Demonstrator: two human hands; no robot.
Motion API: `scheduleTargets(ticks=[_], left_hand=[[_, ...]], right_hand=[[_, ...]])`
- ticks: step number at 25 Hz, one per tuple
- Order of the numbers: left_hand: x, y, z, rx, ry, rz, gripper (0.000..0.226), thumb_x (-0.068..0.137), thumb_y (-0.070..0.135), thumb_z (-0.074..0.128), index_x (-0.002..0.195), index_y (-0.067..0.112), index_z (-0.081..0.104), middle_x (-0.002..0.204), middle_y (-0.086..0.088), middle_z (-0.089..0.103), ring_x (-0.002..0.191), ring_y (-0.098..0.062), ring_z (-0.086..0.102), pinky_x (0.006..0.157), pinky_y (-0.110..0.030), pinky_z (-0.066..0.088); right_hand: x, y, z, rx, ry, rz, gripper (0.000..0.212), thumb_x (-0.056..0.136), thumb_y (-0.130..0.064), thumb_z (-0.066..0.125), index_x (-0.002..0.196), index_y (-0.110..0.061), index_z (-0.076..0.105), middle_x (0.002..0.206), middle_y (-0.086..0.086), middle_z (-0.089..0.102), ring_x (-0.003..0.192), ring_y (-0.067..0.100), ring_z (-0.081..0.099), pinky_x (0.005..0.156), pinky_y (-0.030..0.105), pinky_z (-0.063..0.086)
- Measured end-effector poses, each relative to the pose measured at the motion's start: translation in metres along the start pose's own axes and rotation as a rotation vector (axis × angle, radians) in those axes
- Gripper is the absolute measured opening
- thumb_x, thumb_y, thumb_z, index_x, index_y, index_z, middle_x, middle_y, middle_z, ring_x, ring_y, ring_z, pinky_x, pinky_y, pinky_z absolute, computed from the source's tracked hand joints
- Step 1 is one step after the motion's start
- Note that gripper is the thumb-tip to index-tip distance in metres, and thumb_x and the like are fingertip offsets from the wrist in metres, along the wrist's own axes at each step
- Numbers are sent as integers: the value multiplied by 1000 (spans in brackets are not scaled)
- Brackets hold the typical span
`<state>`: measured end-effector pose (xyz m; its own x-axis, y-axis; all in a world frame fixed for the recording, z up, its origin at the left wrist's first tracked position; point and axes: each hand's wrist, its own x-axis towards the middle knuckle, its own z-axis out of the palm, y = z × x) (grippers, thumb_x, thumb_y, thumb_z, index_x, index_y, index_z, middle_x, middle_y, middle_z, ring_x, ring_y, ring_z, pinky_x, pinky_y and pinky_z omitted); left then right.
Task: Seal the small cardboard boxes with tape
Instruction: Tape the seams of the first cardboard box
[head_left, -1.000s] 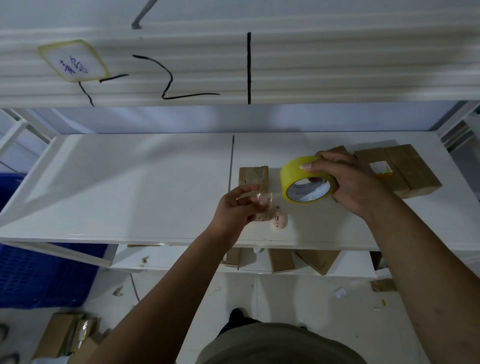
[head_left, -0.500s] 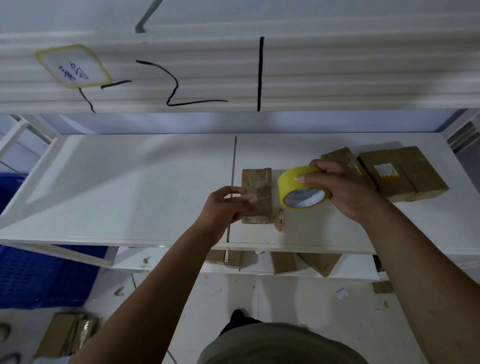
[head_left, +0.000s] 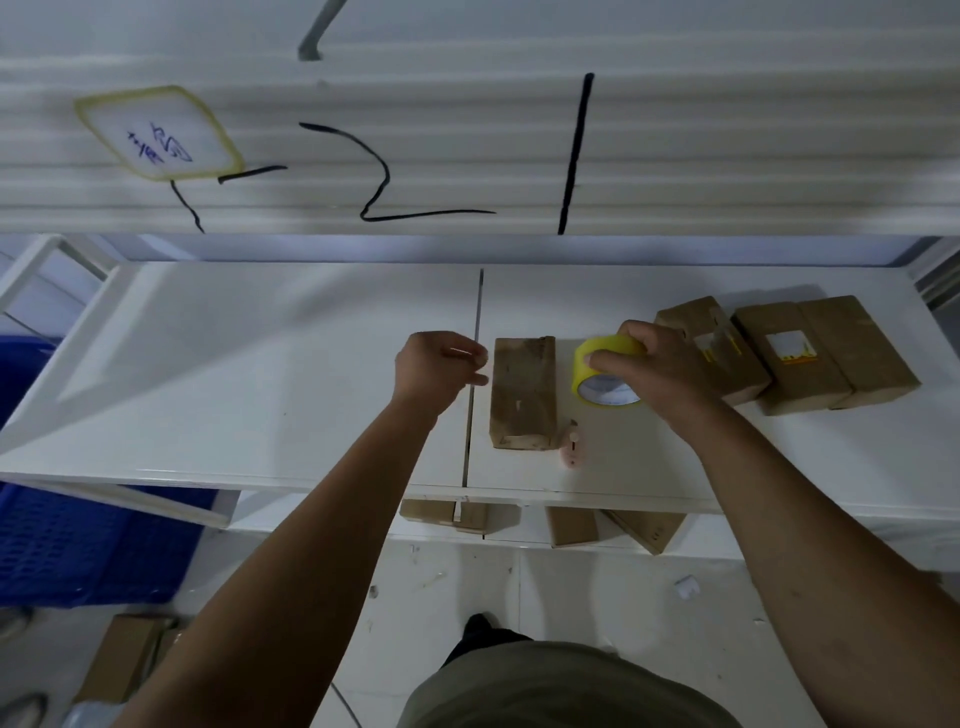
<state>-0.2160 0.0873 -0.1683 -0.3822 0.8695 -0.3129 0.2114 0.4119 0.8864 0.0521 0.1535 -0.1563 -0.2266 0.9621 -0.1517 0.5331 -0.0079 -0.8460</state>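
Step in hand: stretching tape across box top before sticking it down.

Box lies flat on desk, near front edge, just R of desk's centre seam, long axis front-to-back. L hand hovers just L of box, over that seam. Its fingers are curled against thumb, pinching what looks like end of clear strip. Only a glint shows; span over box can't be seen. R hand is just R of box, fingers clamped on yellow tape roll, roll tilted w/ core toward camera. Box sits between the two hands.

Small pink item, prob. a cutter, lies at box's front R corner, touching or just beside, can't tell. Three other boxes sit in a row toward R rear of desk, two w/ labels up.

To do it well (judgement):
- Keep strip taut & level.
- Lower both hands together so the middle lands first.
- Leave overhang each side to fold down.
- Rub from centre outward.

Risks: slack strip sticks to itself or lands skewed. Light box may lift w/ tape, so pin it down before cutting.
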Motion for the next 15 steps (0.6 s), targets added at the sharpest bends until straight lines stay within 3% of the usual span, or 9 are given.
scheduleTargets(ticks=[1,3,6,12,15], left_hand=[[0,-4,2,16,7,-9,4,92,11,82,95,13,81,98,-6,83,77,-14,82,67,-21,57],[1,-14,7,17,0,-35,19,89,20,85,106,11,82,100,-5,82,76,-13,81,78,-25,58],[4,-21,13,-62,25,-74,21,90,17,85,110,10,81,101,-7,82,77,-13,81,93,-31,57],[17,-29,19,-116,31,-123,14,90,10,84,103,7,81,99,-10,81,75,-17,78,74,-23,57],[21,-36,31,-118,31,-191,16,93,7,79,108,2,81,104,-14,80,85,-24,78,89,-37,64]], right_hand=[[3,2,1,-50,24,21,62,69,-61,80,65,-17,35,62,-9,26,57,12,34,59,33,26],[8,5,4,-115,55,76,67,68,-73,80,65,-23,35,65,-5,27,58,15,36,61,34,28],[12,8,10,-149,39,120,70,59,-80,77,68,-22,39,71,3,32,62,19,42,64,34,32],[22,7,13,-207,44,68,65,68,-69,82,66,-20,39,64,-2,32,57,16,42,59,32,32],[24,8,21,-288,51,55,64,73,-63,85,67,-18,39,63,-3,32,57,14,42,57,31,31]])
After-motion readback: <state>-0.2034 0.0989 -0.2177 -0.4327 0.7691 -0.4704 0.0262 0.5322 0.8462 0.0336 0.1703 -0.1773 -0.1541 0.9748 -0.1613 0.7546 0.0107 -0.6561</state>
